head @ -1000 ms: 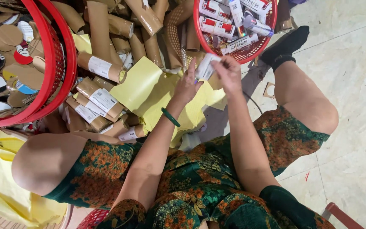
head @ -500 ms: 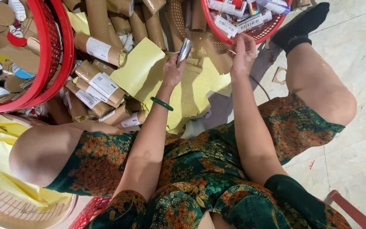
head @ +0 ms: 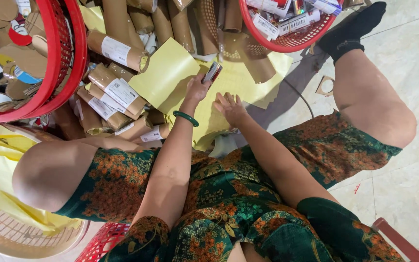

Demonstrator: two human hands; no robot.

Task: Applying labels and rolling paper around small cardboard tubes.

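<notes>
Left hand: the left hand [head: 197, 90] was raised over the yellow sheets, its fingers [head: 204, 82] clamped on a small flat packet [head: 213, 73], a green bangle [head: 185, 118] at the wrist.
Packet: narrow, dark with red and pale stripes; it stuck out past the fingertips, tilted, its far end aimed at the red basket ahead.
Right hand: the right hand [head: 231, 107] lay just beside the left, palm down, fingers [head: 230, 98] spread apart and resting on the yellow paper, holding nothing.
Gap: the packet sat just ahead and to the left of the right hand's fingertips, near but not touching them.
Yellow paper: loose yellow sheets [head: 170, 73] covered the floor between the knees.
Cardboard tubes: a heap of brown labelled tubes [head: 115, 48] lay left of the sheets and ran on past them.
Far basket: a red basket [head: 287, 43] of small boxed items stood beyond the hands.
Left basket: a big red basket [head: 66, 58] held flat cardboard cut-outs.
</notes>
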